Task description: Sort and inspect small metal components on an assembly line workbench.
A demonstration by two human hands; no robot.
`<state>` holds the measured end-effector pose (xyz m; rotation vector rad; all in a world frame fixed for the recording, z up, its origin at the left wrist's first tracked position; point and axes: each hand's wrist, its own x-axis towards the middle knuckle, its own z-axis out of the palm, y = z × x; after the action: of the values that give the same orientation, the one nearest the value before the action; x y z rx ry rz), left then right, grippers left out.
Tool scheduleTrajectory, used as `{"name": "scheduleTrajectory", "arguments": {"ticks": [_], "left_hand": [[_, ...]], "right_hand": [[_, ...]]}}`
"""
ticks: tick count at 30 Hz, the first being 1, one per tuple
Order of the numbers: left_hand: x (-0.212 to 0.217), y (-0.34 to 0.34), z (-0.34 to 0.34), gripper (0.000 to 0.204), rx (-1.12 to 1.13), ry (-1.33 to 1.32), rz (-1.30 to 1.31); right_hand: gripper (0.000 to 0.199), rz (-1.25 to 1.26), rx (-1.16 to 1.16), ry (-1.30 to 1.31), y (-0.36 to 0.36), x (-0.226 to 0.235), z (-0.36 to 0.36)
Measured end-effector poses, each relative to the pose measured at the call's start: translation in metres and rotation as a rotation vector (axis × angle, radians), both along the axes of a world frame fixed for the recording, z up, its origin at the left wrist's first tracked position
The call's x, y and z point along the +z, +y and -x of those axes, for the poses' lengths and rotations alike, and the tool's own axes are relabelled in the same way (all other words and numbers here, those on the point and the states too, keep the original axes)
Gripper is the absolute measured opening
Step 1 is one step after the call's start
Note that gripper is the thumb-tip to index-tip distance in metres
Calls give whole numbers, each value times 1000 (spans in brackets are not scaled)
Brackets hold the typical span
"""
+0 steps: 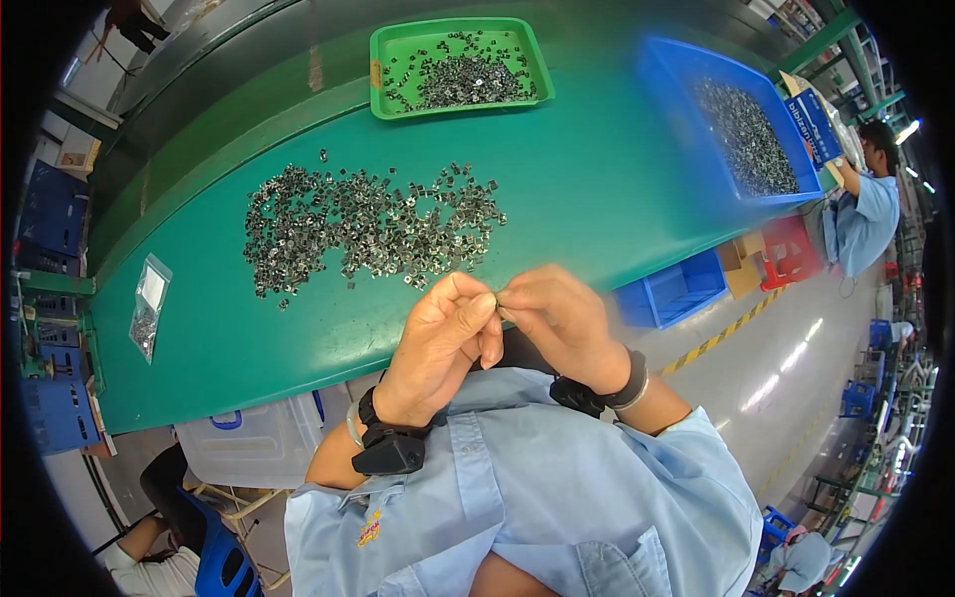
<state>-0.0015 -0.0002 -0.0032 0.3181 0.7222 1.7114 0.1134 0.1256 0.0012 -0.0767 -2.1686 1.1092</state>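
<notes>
Both hands meet in front of my chest, just past the near edge of the green table. My left hand [443, 343] is closed, its thumb and forefinger pinched at the same spot as the other hand's. My right hand [559, 316] pinches there too, thumb against forefinger. Between the fingertips is a tiny dark piece [498, 306], mostly covered; it looks like one of the small metal parts. Beyond my hands a loose spread of small, square, shiny metal parts [398, 229] lies on the table.
A green tray [461, 111] of similar parts stands at the back. At the right sits a blue bin [676, 129] filled with small parts. A clear bag [149, 306] lies at the left. An empty-looking blue crate [676, 289] is below the table; a person [863, 214] works far right.
</notes>
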Motion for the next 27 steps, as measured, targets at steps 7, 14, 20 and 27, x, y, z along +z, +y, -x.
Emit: {"name": "scheduleTrajectory", "arguments": {"ticks": [7, 14, 20, 27], "left_hand": [[6, 1, -2, 13, 35, 153, 115], [5, 1, -4, 14, -9, -56, 25], [-5, 0, -3, 13, -58, -147, -33], [-1, -1, -1, 15, -48, -41, 18]], "right_hand": [[21, -137, -36, -38, 5, -1, -3], [19, 28, 15, 8, 3, -2, -3], [17, 51, 45, 8, 3, -3, -2], [16, 33, 54, -6, 3, -2, -1]]}}
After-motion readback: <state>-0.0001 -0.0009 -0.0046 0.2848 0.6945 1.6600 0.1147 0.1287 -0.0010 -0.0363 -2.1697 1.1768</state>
